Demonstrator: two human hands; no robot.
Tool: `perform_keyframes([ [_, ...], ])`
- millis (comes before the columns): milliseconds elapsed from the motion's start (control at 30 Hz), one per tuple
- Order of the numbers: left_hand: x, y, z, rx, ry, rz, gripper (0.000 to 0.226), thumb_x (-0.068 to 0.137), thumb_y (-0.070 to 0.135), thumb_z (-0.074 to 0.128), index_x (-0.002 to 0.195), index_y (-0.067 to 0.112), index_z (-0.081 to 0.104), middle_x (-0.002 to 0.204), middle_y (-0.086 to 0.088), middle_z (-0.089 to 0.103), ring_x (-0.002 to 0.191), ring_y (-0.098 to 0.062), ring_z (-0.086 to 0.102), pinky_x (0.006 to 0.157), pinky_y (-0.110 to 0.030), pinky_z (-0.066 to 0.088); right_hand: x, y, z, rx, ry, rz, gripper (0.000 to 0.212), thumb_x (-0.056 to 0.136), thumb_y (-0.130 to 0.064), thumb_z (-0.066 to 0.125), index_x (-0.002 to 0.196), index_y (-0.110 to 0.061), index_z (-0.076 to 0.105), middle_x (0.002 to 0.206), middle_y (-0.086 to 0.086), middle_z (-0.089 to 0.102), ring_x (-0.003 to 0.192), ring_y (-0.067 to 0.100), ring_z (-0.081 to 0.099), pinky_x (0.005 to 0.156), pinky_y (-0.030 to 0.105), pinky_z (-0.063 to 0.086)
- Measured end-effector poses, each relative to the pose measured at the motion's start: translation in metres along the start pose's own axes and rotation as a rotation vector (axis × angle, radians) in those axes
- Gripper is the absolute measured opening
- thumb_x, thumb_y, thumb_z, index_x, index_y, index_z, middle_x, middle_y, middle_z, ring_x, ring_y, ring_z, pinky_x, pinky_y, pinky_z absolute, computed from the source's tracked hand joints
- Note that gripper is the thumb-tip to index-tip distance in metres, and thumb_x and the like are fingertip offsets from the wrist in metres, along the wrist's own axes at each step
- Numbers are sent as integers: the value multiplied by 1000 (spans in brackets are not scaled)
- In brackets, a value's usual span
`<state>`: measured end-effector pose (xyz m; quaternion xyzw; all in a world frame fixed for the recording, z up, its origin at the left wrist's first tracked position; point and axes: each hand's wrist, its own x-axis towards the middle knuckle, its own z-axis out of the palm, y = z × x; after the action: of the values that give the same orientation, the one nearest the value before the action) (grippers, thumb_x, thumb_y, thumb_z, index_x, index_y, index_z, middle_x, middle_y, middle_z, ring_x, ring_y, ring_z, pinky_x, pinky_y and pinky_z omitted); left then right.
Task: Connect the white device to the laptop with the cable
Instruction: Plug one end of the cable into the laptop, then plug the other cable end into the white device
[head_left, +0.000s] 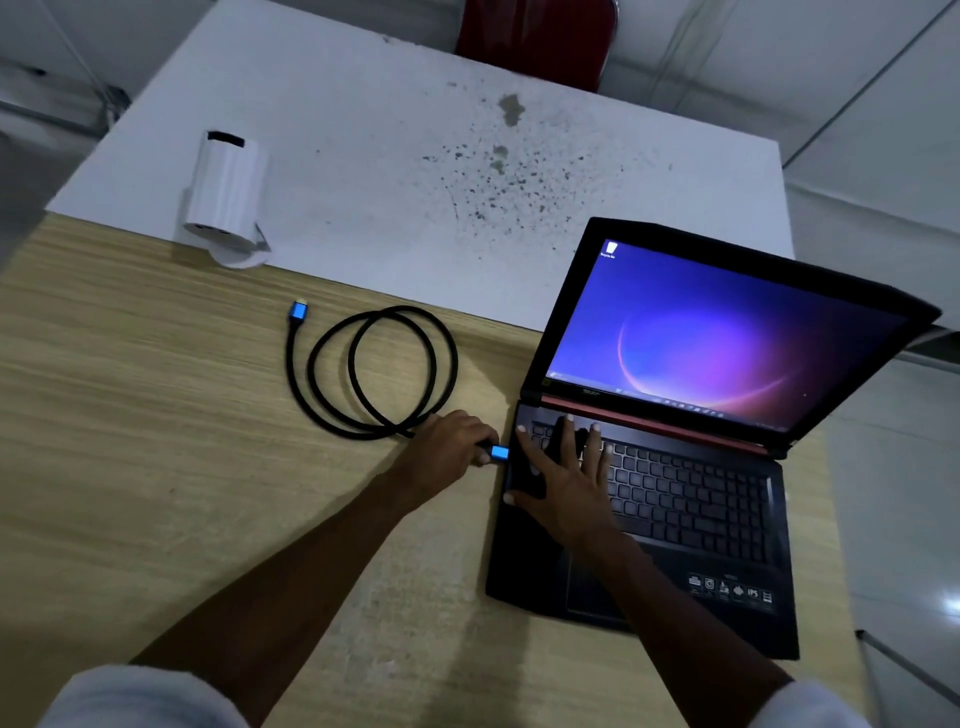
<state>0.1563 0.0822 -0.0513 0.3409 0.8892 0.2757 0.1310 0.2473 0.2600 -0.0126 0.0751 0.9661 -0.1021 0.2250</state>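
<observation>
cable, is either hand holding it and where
The left hand grips the cable just behind its blue plug, at the laptop's left edge. The right hand holds nothing; it lies flat on the keyboard.

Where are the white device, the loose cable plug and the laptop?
white device (224, 195): head view, its side.
loose cable plug (298, 312): head view, its blue shell.
laptop (696, 499): head view, its keyboard.
</observation>
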Motion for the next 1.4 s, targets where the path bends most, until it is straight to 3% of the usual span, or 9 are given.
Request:
perform_keyframes([
  [300, -3, -1, 1, 67, 44, 79, 20, 79, 15, 72, 99, 17, 68, 93, -1, 70, 92, -22, 62, 74, -42, 49, 0, 1, -1, -41, -4, -7, 88, 82, -66, 52, 146, -48, -6, 157, 17, -27, 137, 48, -32, 110, 59, -17],
  [633, -3, 11, 1, 157, -58, -55, 23, 89, 25, 61, 112, 23, 58, 110, 2, 63, 108, -21, 55, 87, -39, 36, 0, 1, 1, -29, 3, -13, 89, 83, -66, 52, 147, -46, -6, 157, 19, -26, 137, 48, -32, 107, 56, -20],
  [800, -24, 7, -13, 187, 91, -13, 35, 90, 24, 57, 124, 21, 56, 117, 0, 63, 111, -22, 55, 91, -39, 44, -3, -5, -1, -51, 47, -31, 88, 84, -61, 53, 150, -38, 1, 157, 22, -22, 139, 47, -29, 111, 56, -15],
  [933, -45, -9, -39, 207, 201, 4, 31, 88, 21, 54, 118, 23, 59, 114, 1, 63, 109, -20, 58, 85, -37, 49, -6, -23, 2, -10, 148, -89, 74, 89, -49, 53, 150, -20, 23, 159, 25, -6, 143, 43, -19, 115, 55, -5],
  [1100, -62, -42, -66, 80, 346, -252, 25, 89, 18, 56, 112, 20, 63, 106, -2, 65, 99, -22, 61, 80, -40, 52, 2, -73, -4, 64, 140, -176, 62, 95, -32, 48, 149, -14, 22, 160, 21, 6, 147, 38, -11, 118, 52, 0],
  [1233, -71, -73, -86, -189, 559, -714, 21, 86, 13, 62, 106, 16, 65, 105, -13, 62, 95, -32, 61, 80, -46, 53, 18, -114, -8, 196, 92, -195, 59, 94, -23, 49, 148, -15, 26, 157, 15, 27, 148, 33, 12, 119, 45, 18],
  [1300, -72, -90, -96, -255, 581, -860, 20, 87, 13, 63, 107, 11, 63, 107, -17, 59, 97, -35, 59, 81, -45, 51, 27, -131, -10, 244, 67, -205, 58, 94, -22, 49, 148, -14, 29, 154, 14, 35, 144, 30, 25, 115, 42, 31],
  [1400, -71, -111, -107, -329, 525, -927, 25, 87, 17, 67, 109, 7, 59, 111, -19, 57, 100, -36, 58, 82, -43, 48, 40, -150, -12, 226, 44, -221, 57, 94, -25, 50, 147, -14, 31, 148, 12, 41, 137, 29, 34, 107, 40, 41],
])
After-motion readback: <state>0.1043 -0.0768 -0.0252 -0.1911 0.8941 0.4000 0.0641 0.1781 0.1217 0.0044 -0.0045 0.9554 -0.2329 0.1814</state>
